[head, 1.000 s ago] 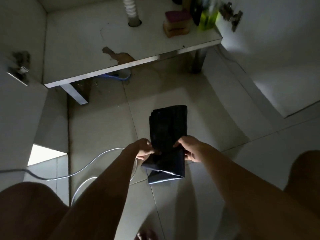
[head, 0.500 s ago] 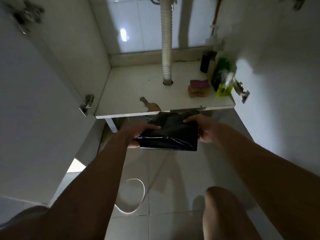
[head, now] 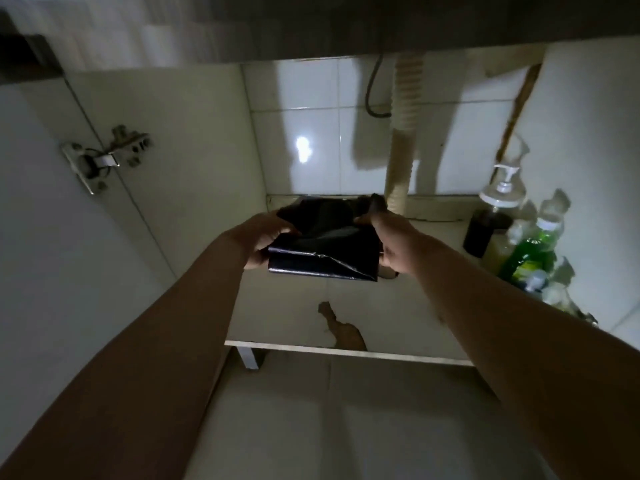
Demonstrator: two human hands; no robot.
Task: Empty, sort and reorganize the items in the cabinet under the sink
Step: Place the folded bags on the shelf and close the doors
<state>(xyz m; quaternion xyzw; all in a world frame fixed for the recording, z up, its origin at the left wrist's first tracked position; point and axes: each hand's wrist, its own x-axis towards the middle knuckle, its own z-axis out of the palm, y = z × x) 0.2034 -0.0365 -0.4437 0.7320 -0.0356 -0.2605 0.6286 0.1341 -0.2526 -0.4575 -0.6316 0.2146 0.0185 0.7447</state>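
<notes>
Moved off the floor [head: 346,427], the black bag [head: 325,252] is now inside the cabinet [head: 194,150].
The left hand [head: 261,239] and the right hand [head: 393,245] each keep a pinching grip on one side, above the stained white shelf [head: 277,317] near the pipe [head: 403,133]; bottles [head: 526,252] stand at the right.

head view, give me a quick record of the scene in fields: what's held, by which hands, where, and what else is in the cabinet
held item: black plastic bag, folded
left hand: grips the bag's left edge
right hand: grips the bag's right edge
bag position: over the cabinet floor, in front of the drain pipe; contact with the floor unclear
right side: green bottle, dark pump bottle
</notes>
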